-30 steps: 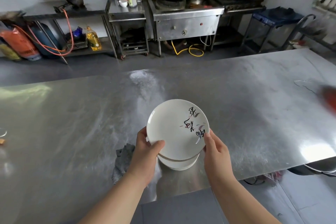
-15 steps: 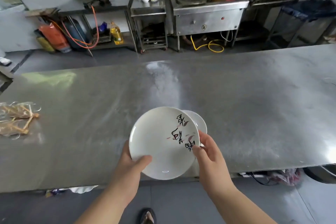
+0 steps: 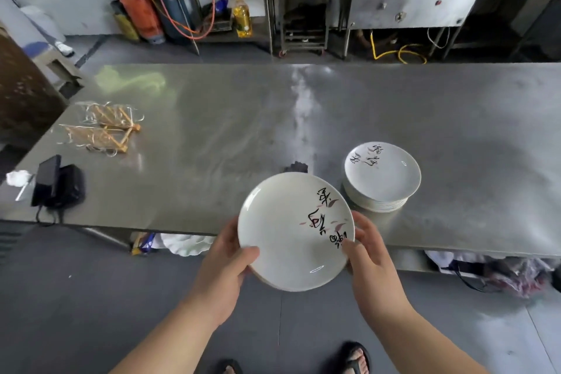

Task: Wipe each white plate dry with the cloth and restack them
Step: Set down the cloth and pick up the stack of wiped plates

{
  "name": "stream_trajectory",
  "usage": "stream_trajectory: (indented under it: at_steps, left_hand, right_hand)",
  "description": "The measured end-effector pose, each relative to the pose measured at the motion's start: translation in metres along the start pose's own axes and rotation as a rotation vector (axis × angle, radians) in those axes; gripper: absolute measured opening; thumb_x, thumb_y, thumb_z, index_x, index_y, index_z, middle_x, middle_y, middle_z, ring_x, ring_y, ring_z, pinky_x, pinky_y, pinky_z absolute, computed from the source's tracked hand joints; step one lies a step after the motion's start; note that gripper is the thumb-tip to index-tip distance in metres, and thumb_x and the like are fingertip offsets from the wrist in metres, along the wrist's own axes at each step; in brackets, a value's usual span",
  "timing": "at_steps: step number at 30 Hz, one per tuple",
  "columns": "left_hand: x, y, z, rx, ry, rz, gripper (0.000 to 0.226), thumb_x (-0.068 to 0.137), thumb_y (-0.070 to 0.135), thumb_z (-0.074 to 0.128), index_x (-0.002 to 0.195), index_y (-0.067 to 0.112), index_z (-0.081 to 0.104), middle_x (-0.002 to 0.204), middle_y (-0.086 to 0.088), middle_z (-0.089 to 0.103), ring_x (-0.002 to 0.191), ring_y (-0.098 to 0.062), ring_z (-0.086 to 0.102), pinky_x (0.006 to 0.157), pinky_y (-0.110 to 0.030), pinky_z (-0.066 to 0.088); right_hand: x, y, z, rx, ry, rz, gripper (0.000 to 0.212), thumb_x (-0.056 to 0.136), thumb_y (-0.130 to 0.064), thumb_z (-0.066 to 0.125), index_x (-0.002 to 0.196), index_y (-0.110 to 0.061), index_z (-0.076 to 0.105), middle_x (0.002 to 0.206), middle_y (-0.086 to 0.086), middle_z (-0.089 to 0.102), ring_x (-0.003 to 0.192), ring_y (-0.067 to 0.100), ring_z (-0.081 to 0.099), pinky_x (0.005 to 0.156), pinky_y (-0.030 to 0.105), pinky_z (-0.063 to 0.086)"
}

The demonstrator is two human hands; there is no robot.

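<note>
I hold a white plate (image 3: 288,231) with black and pink brush writing in front of me, past the table's near edge. My left hand (image 3: 226,264) grips its left rim, thumb on top. My right hand (image 3: 368,255) grips its right rim. A stack of several matching white plates (image 3: 382,176) stands on the steel table (image 3: 212,136), up and to the right of the held plate. A dark grey cloth (image 3: 296,166) peeks out just behind the held plate's far rim; most of it is hidden.
Bundles of wooden sticks in clear wrap (image 3: 103,127) lie at the table's left. A black device with a cable (image 3: 56,184) sits at the near left corner. Beyond the table stand gas cylinders (image 3: 142,17), an oil bottle (image 3: 242,17) and a steel stove unit (image 3: 416,0).
The plate has come off the stack and moved back toward me in both hands. The view has tilted down and left, so the stack now shows apart at the right.
</note>
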State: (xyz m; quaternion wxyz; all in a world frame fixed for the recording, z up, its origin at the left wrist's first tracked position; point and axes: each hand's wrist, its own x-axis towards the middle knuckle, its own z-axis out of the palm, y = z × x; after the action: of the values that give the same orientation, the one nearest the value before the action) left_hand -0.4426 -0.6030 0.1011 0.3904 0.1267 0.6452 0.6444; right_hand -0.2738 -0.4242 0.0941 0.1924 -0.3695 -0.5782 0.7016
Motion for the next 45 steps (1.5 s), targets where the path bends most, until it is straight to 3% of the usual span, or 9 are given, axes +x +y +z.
stream_trajectory:
  at_steps: [5,11,16,21,25,31,35,40,45]
  left_hand:
    - [-0.016,-0.012,-0.067,0.039,-0.033,0.026,0.090,0.067,0.027,0.076,0.151,0.037,0.044,0.146,0.013,0.061,0.138,-0.013,0.057,0.105,-0.042,0.055]
    - [-0.034,-0.051,-0.125,0.075,-0.070,0.007,0.086,0.071,0.026,0.075,0.148,0.048,0.045,0.145,0.018,0.061,0.136,-0.006,0.057,0.103,-0.032,0.056]
    - [-0.042,-0.093,-0.138,0.072,-0.039,-0.041,0.090,0.066,0.024,0.073,0.150,0.039,0.045,0.141,0.016,0.064,0.132,-0.007,0.061,0.095,-0.020,0.054]
    - [-0.032,-0.156,-0.132,0.071,-0.013,-0.094,0.084,0.068,0.021,0.071,0.145,0.046,0.047,0.140,0.016,0.065,0.131,-0.009,0.062,0.102,-0.031,0.056]
    - [-0.016,-0.223,-0.127,0.092,0.008,-0.122,0.079,0.076,0.006,0.065,0.134,0.058,0.054,0.137,0.014,0.068,0.127,-0.009,0.064,0.097,-0.025,0.056]
    - [0.030,-0.323,-0.114,0.109,0.020,-0.122,0.081,0.068,0.021,0.069,0.142,0.049,0.051,0.138,0.013,0.067,0.129,-0.010,0.063,0.095,-0.020,0.053]
    - [0.068,-0.382,-0.106,0.103,-0.007,-0.106,0.081,0.072,0.015,0.069,0.146,0.040,0.051,0.145,0.007,0.062,0.131,-0.010,0.061,0.094,-0.019,0.053]
    - [0.117,-0.444,-0.101,0.125,-0.033,-0.071,0.082,0.074,0.011,0.068,0.146,0.045,0.051,0.147,0.007,0.061,0.129,-0.012,0.063,0.095,-0.023,0.055]
    - [0.178,-0.482,-0.101,0.110,-0.021,-0.095,0.077,0.073,0.015,0.070,0.132,0.063,0.054,0.147,0.017,0.060,0.126,-0.009,0.065,0.104,-0.041,0.055]
  right_hand:
    - [-0.015,0.043,0.054,0.036,0.011,0.031,0.058,0.076,-0.035,0.060,0.133,-0.046,0.061,0.123,-0.002,0.072,0.116,0.023,0.068,0.099,0.050,0.052]
    - [-0.037,0.099,0.100,0.093,0.048,0.106,0.056,0.073,-0.029,0.062,0.128,-0.038,0.065,0.116,0.002,0.074,0.099,0.018,0.073,0.078,0.029,0.058]
    - [-0.051,0.144,0.107,0.076,0.071,0.189,0.050,0.078,-0.023,0.057,0.124,-0.044,0.066,0.113,-0.001,0.074,0.094,0.015,0.071,0.072,0.023,0.057]
    - [-0.042,0.196,0.090,0.032,0.074,0.245,0.054,0.073,-0.034,0.062,0.127,-0.044,0.064,0.111,0.000,0.074,0.094,0.016,0.072,0.080,0.034,0.052]
    - [-0.028,0.258,0.073,0.000,0.090,0.290,0.056,0.072,-0.035,0.059,0.126,-0.046,0.063,0.111,-0.002,0.075,0.092,0.015,0.071,0.077,0.034,0.050]
    - [0.012,0.354,0.042,0.000,0.141,0.316,0.056,0.073,-0.033,0.058,0.128,-0.046,0.062,0.107,-0.005,0.075,0.088,0.014,0.068,0.079,0.039,0.048]
    - [0.045,0.413,0.018,0.011,0.183,0.344,0.059,0.069,-0.032,0.056,0.125,-0.049,0.063,0.096,-0.006,0.071,0.087,0.021,0.061,0.081,0.045,0.045]
    - [0.089,0.464,0.002,0.036,0.156,0.317,0.057,0.068,-0.032,0.055,0.121,-0.048,0.064,0.098,-0.002,0.073,0.090,0.025,0.060,0.085,0.047,0.048]
    - [0.147,0.500,-0.006,0.035,0.109,0.246,0.049,0.071,-0.032,0.057,0.116,-0.045,0.068,0.104,0.000,0.076,0.090,0.015,0.071,0.079,0.029,0.058]
